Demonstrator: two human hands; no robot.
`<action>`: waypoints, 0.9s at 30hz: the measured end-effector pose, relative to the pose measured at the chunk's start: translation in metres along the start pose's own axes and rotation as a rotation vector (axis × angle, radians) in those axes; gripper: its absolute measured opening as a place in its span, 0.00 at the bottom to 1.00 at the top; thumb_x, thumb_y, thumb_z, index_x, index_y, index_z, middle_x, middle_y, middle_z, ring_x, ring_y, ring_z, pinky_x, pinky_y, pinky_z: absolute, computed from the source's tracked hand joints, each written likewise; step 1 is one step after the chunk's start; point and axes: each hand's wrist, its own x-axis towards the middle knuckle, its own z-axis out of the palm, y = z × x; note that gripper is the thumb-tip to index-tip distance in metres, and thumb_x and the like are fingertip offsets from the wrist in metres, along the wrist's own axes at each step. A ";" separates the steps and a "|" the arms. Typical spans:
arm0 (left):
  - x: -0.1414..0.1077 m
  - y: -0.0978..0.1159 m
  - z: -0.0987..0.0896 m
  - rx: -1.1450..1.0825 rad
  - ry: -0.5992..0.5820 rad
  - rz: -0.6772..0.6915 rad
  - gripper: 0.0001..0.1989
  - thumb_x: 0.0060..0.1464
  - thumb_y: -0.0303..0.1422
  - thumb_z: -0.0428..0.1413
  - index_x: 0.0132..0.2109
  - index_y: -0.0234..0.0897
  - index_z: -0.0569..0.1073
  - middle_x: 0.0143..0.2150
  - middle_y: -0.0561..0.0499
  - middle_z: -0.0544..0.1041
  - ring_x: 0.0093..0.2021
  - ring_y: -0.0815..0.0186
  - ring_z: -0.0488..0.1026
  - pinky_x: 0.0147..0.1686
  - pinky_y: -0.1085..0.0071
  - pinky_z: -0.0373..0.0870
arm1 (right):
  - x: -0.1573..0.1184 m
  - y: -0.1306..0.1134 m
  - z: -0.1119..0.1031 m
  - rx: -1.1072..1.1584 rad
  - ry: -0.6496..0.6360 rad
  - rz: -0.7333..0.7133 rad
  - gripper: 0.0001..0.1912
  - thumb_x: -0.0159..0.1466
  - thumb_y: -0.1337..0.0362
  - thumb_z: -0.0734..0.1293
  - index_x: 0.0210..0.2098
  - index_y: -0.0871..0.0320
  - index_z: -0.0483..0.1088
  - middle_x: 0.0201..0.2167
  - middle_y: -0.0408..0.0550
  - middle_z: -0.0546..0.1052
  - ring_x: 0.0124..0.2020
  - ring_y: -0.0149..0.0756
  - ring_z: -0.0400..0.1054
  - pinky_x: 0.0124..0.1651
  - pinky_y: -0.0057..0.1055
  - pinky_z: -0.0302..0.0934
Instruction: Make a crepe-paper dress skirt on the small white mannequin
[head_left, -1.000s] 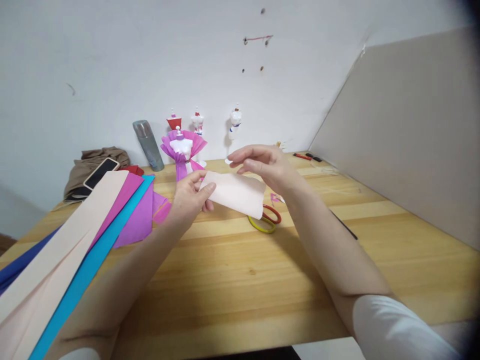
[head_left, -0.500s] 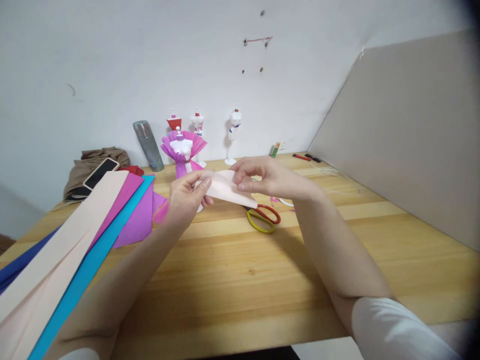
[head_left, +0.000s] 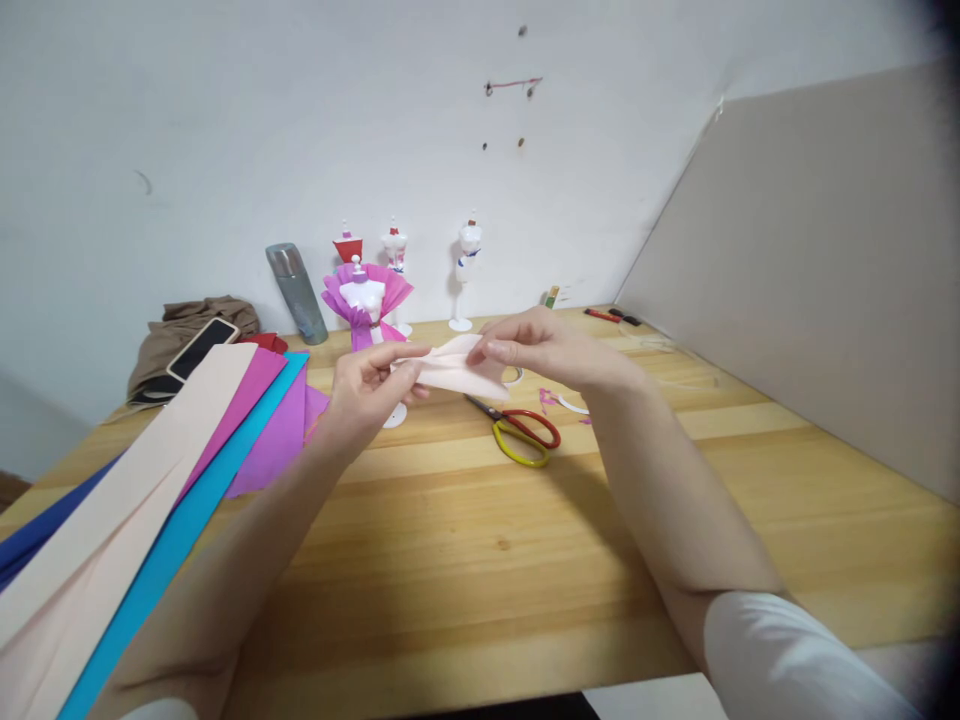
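Observation:
Between my two hands, above the table, is a pale pink piece of crepe paper (head_left: pixel 461 372), gathered and creased toward its left end. My left hand (head_left: pixel 375 385) pinches that end between thumb and fingers. The fingers of my right hand (head_left: pixel 536 350) close on the paper's upper right part. Below the paper lie scissors (head_left: pixel 523 437) with one red and one yellow handle. Just behind my left hand stands a small white dress form (head_left: pixel 365 295) wearing purple and pink crepe paper; its lower part is partly hidden by my hand.
Long strips of pale pink (head_left: pixel 150 470) and blue crepe paper (head_left: pixel 187 530) lie at left, beside a phone (head_left: pixel 202 350) on brown cloth (head_left: pixel 157 345). A metal flask (head_left: pixel 298 295) and several small dress forms (head_left: pixel 470 255) stand along the wall. Pink scraps (head_left: pixel 547 400) lie right of the scissors.
The paper has become more gathered and creased, and its right end has lifted off the scissors, showing their blades. My right hand has shifted slightly right.

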 end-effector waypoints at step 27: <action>0.004 -0.006 -0.001 -0.149 -0.071 -0.306 0.29 0.46 0.41 0.67 0.54 0.33 0.76 0.33 0.47 0.82 0.34 0.62 0.79 0.36 0.67 0.75 | 0.003 0.003 0.005 0.199 0.064 0.024 0.11 0.53 0.54 0.75 0.29 0.56 0.79 0.30 0.45 0.80 0.31 0.36 0.72 0.34 0.32 0.65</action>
